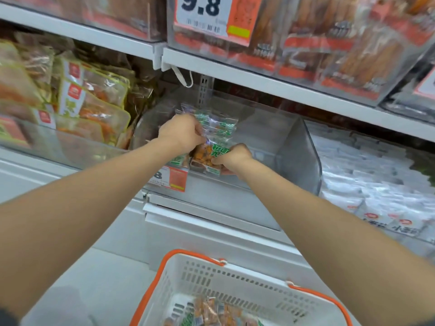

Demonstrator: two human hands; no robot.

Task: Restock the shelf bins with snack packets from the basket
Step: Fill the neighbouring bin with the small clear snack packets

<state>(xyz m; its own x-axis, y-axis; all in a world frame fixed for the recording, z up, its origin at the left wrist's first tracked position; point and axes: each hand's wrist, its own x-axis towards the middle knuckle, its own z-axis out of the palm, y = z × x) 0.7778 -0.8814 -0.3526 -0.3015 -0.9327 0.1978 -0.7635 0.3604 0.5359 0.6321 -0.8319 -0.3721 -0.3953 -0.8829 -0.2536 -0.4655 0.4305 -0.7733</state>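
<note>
Arms stretched fwd to bin (299,147); L hand (181,134) grip pinches packets (220,125), R hand (233,158) grip clutches orange packet (204,157)

We note clear bin (294,147): transparent hard plastic, glossy, glare on walls. Snack packets (211,142) inside it: thin see-through film, shiny, crinkled. Price tag (175,178) on its front: matt paper. Shelf edge (270,87) above it: smooth white metal look. Basket (235,283) below it: white matt perforated plastic, orange rim.
</note>
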